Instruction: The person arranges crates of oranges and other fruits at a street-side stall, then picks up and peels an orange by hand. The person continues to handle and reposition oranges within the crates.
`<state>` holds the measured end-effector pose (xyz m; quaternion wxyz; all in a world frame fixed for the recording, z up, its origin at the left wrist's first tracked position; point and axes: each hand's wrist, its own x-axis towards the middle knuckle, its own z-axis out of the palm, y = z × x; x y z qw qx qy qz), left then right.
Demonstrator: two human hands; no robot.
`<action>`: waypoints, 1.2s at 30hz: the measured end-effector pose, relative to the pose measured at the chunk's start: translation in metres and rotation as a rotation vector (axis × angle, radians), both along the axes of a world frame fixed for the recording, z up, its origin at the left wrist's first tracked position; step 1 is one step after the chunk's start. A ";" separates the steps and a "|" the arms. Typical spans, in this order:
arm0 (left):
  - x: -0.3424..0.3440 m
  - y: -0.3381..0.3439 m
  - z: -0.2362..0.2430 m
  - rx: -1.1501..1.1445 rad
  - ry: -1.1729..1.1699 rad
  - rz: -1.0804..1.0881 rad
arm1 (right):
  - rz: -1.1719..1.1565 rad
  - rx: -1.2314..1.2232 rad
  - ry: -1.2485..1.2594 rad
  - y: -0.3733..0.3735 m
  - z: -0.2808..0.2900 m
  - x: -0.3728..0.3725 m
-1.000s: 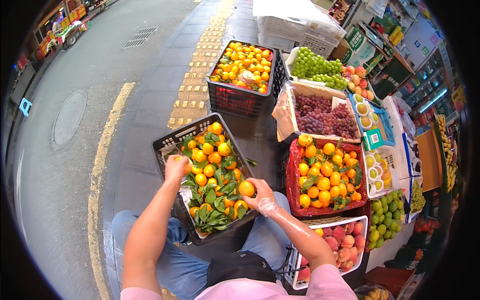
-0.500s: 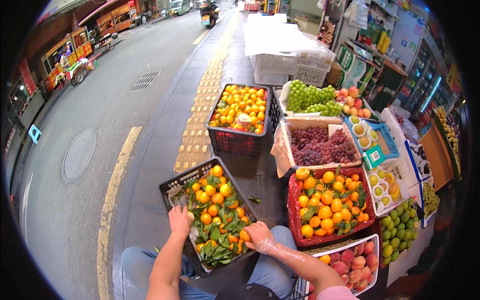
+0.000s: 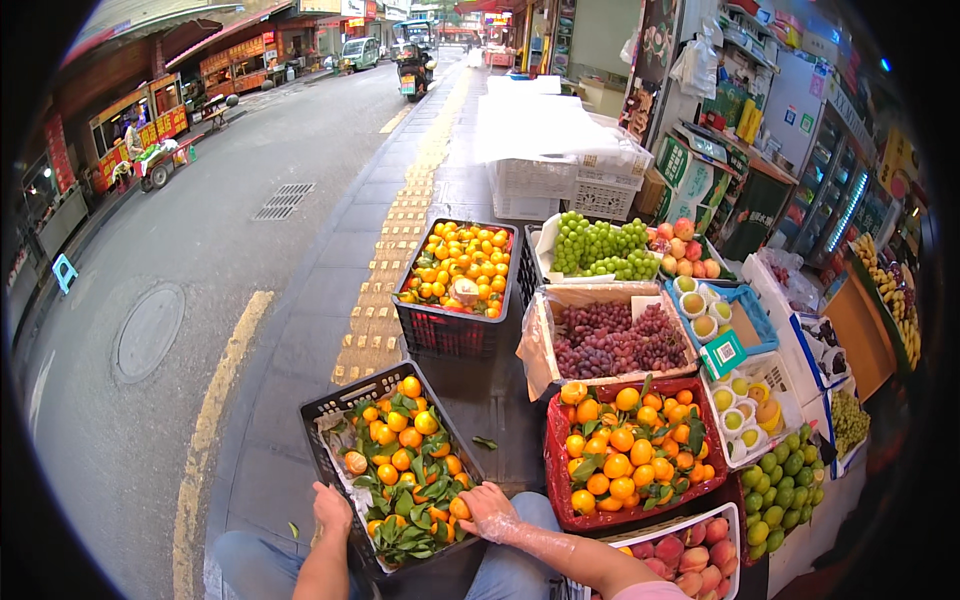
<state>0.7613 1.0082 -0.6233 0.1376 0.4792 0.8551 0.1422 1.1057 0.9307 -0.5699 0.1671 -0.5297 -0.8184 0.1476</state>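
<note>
A black plastic crate [image 3: 318, 440] stands tilted in front of my knees, lined with paper and filled with oranges and green leaves. My right hand [image 3: 490, 512] reaches over its right rim, fingers closed round an orange [image 3: 460, 508] near the front corner; clear film wraps that wrist. My left hand [image 3: 333, 508] is beside the crate's left rim, holding no visible fruit; its fingers are partly hidden but look loosely apart. A paler orange [image 3: 355, 462] lies just inside the left edge, above that hand. Leaves [image 3: 405, 540] cover the fruit at the near end.
Ahead is another black crate [image 3: 452, 335] of oranges. To the right stand a red-lined crate [image 3: 560, 480] of leafy oranges, a box [image 3: 540, 340] of red grapes, peaches [image 3: 690, 560] and limes [image 3: 780, 490]. White crates [image 3: 535, 180] are stacked beyond. The road [image 3: 230, 260] runs at left.
My left hand has drawn back from inside the crate to its left rim, and a paler orange now shows there. My right hand stays at the same orange. The view has tilted up.
</note>
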 end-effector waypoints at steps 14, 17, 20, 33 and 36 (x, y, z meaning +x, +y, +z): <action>-0.006 0.002 -0.012 0.037 -0.082 -0.019 | -0.034 -0.007 -0.031 0.002 0.000 -0.006; -0.007 0.003 -0.011 -0.021 -0.055 -0.005 | -0.016 -0.002 -0.029 0.001 -0.007 -0.004; -0.005 0.005 -0.006 -0.016 -0.044 -0.012 | -0.058 -0.023 -0.055 0.002 -0.007 -0.008; -0.004 0.001 0.003 0.056 -0.167 -0.071 | -0.387 -0.301 1.371 0.011 0.172 -0.079; -0.006 -0.001 -0.004 0.131 -0.118 -0.078 | -0.350 -0.285 1.425 0.003 0.210 -0.091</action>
